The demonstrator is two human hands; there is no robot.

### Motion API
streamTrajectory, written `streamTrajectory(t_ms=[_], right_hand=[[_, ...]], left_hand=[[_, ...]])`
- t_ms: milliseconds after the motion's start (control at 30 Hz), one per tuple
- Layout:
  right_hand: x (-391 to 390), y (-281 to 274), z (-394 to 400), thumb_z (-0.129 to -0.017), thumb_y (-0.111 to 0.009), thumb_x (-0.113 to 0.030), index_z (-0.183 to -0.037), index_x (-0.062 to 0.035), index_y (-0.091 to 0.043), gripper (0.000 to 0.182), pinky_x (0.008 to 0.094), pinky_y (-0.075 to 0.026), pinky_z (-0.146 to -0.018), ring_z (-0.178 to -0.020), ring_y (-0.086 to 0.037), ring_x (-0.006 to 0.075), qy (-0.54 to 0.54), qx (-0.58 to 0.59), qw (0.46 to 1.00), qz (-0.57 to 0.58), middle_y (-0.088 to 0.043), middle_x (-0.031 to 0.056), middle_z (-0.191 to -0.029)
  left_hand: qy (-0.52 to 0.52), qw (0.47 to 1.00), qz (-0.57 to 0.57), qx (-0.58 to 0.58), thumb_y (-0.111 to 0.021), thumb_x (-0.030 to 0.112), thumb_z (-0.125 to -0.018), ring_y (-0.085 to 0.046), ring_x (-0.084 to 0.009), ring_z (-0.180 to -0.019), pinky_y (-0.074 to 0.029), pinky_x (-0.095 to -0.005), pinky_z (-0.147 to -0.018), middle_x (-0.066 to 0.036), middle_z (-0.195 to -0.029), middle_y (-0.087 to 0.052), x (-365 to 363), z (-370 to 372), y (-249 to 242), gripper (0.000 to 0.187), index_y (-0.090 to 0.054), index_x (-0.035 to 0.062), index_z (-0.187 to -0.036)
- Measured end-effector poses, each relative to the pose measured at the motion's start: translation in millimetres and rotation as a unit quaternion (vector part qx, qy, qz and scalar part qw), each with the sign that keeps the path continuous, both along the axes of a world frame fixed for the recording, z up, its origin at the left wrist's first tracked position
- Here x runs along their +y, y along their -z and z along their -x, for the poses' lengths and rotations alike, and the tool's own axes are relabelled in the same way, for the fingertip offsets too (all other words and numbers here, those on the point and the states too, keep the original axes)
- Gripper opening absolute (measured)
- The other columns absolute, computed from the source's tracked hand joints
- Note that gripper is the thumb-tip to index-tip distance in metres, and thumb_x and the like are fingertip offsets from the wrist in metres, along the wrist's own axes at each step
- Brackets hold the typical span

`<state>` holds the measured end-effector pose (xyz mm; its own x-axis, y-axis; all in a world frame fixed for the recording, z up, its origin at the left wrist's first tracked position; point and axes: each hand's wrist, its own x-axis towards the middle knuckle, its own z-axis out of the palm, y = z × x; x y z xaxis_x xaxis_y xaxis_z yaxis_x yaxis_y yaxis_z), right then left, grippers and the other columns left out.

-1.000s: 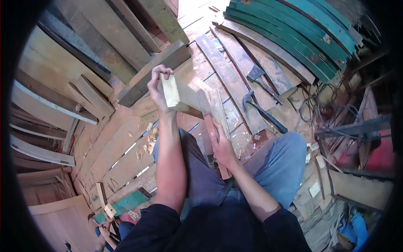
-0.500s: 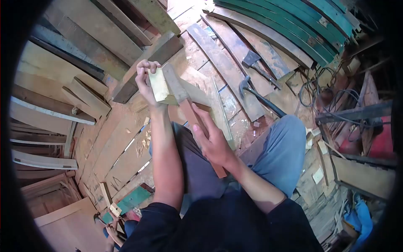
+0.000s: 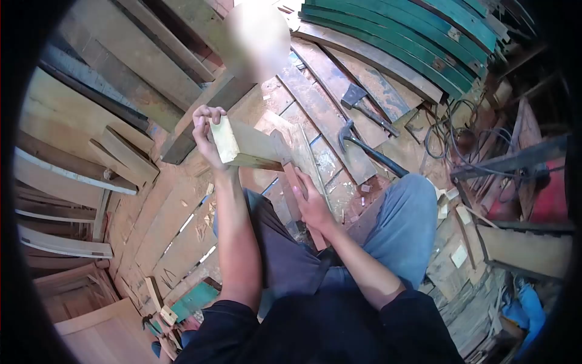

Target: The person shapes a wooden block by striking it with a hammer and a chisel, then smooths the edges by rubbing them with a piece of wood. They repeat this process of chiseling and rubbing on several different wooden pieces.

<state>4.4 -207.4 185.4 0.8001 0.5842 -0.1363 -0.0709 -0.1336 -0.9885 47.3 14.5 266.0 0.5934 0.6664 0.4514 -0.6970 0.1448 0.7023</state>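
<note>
My left hand (image 3: 208,136) grips the far left end of a pale wooden block (image 3: 254,145), its fingers curled over the top edge. The block is raised above the floor in front of my knees, with its cut end facing left. My right hand (image 3: 313,202) is wrapped round the long reddish-brown wooden handle of a broad-bladed knife (image 3: 302,203). The knife's grey blade (image 3: 280,145) lies at the block's right end; part of it is hard to make out. Beyond the block, a hammer (image 3: 370,151) and a hatchet (image 3: 367,109) rest on the floor boards.
Green boards (image 3: 394,42) are stacked at the upper right, beside a tangle of cable (image 3: 445,130). Planks (image 3: 109,73) lean along the left side. Wood chips (image 3: 206,227) litter the floor. Another person's hand (image 3: 168,344) is at the lower left, near a hammer (image 3: 147,323).
The knife has moved rightwards from the block's left end to its right end, my right hand going with it. A pale blurred patch now shows at the top. My left hand still holds the block.
</note>
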Motion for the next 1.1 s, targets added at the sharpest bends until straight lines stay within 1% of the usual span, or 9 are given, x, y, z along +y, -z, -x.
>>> streamTrajectory(t_ms=[100,167,333,467,667,767,833,967,1100], right_hand=[[-2,-28,0,-0.101,-0.048,-0.022,-0.146,-0.0113,-0.036,0.048,0.0365,-0.046,-0.095,-0.105,-0.061,0.0293,0.001,-0.127,0.989,-0.073,-0.057,0.0206,-0.126],[-8,-47,4,-0.100,-0.047,-0.021,-0.146,-0.0089,-0.035,0.049,0.0350,-0.040,-0.103,-0.122,-0.052,0.0272,-0.045,-0.019,0.998,-0.048,-0.051,0.0193,-0.137],[-7,21,-12,-0.100,-0.047,-0.027,-0.146,-0.0081,-0.035,0.052,0.0373,-0.034,-0.109,-0.133,-0.044,0.0310,-0.016,0.059,0.998,0.016,-0.046,0.0195,-0.143],[1,-22,-5,-0.101,-0.046,-0.023,-0.147,-0.0087,-0.034,0.050,0.0388,-0.039,-0.105,-0.126,-0.052,0.0311,0.002,-0.151,0.986,-0.070,-0.053,0.0196,-0.136],[-12,41,-4,-0.100,-0.047,-0.020,-0.146,-0.0078,-0.035,0.049,0.0391,-0.042,-0.101,-0.123,-0.055,0.0323,0.009,-0.008,0.999,0.040,-0.053,0.0216,-0.135],[-6,-36,-2,-0.101,-0.047,-0.027,-0.146,-0.0078,-0.034,0.051,0.0412,-0.041,-0.104,-0.127,-0.049,0.0392,-0.012,-0.147,0.984,-0.100,-0.047,0.0231,-0.141],[-9,-40,7,-0.101,-0.045,-0.027,-0.144,-0.0088,-0.036,0.048,0.0437,-0.043,-0.102,-0.125,-0.050,0.0413,-0.026,-0.040,0.997,-0.064,-0.046,0.0233,-0.141],[-9,58,-1,-0.101,-0.045,-0.026,-0.144,-0.0084,-0.036,0.048,0.0435,-0.040,-0.105,-0.127,-0.048,0.0406,0.004,0.009,0.999,0.033,-0.047,0.0213,-0.141],[-3,-47,5,-0.101,-0.045,-0.025,-0.145,-0.0073,-0.035,0.049,0.0389,-0.034,-0.109,-0.133,-0.042,0.0378,-0.037,-0.068,0.988,-0.135,-0.048,0.0194,-0.142]], left_hand=[[0.000,1.000,-0.021,0.014,-0.045,0.020,-0.094,-0.044,-0.0179,-0.085,-0.038,-0.0332,-0.092,-0.004,-0.083,-0.040,-2,-2,2,0.016,-0.046,0.0052,-0.100],[-0.014,0.998,-0.042,0.045,-0.049,0.018,-0.093,-0.044,-0.0190,-0.087,-0.037,-0.0332,-0.093,-0.005,-0.085,-0.041,-9,-1,0,0.017,-0.046,0.0046,-0.102],[-0.021,0.997,-0.025,0.065,-0.048,-0.002,-0.061,-0.043,-0.0233,-0.098,-0.034,-0.0349,-0.097,-0.009,-0.092,-0.040,-16,0,-5,0.050,-0.044,0.0007,-0.111],[0.003,0.997,-0.039,0.074,-0.049,0.000,-0.063,-0.043,-0.0220,-0.098,-0.035,-0.0346,-0.097,-0.009,-0.094,-0.041,-18,-6,-5,0.049,-0.045,0.0015,-0.111],[-0.036,0.996,-0.027,0.072,-0.050,0.003,-0.066,-0.044,-0.0211,-0.105,-0.033,-0.0313,-0.099,-0.011,-0.108,-0.046,-14,-6,-4,0.048,-0.048,0.0014,-0.113],[-0.017,0.996,-0.028,0.081,-0.051,0.004,-0.067,-0.043,-0.0214,-0.108,-0.034,-0.0319,-0.098,-0.011,-0.110,-0.045,-5,-6,2,0.046,-0.049,0.0009,-0.113],[-0.041,0.996,-0.042,0.074,-0.051,0.000,-0.070,-0.048,-0.0233,-0.106,-0.042,-0.0354,-0.098,-0.014,-0.114,-0.048,0,2,13,0.049,-0.045,-0.0013,-0.118],[-0.039,0.998,0.031,0.040,-0.052,-0.003,-0.069,-0.048,-0.0227,-0.105,-0.046,-0.0338,-0.094,-0.014,-0.114,-0.048,9,6,14,0.051,-0.042,0.0062,-0.118],[-0.028,0.998,0.018,0.056,-0.053,-0.002,-0.070,-0.049,-0.0245,-0.106,-0.044,-0.0353,-0.096,-0.014,-0.113,-0.049,6,3,10,0.050,-0.041,0.0092,-0.117]])
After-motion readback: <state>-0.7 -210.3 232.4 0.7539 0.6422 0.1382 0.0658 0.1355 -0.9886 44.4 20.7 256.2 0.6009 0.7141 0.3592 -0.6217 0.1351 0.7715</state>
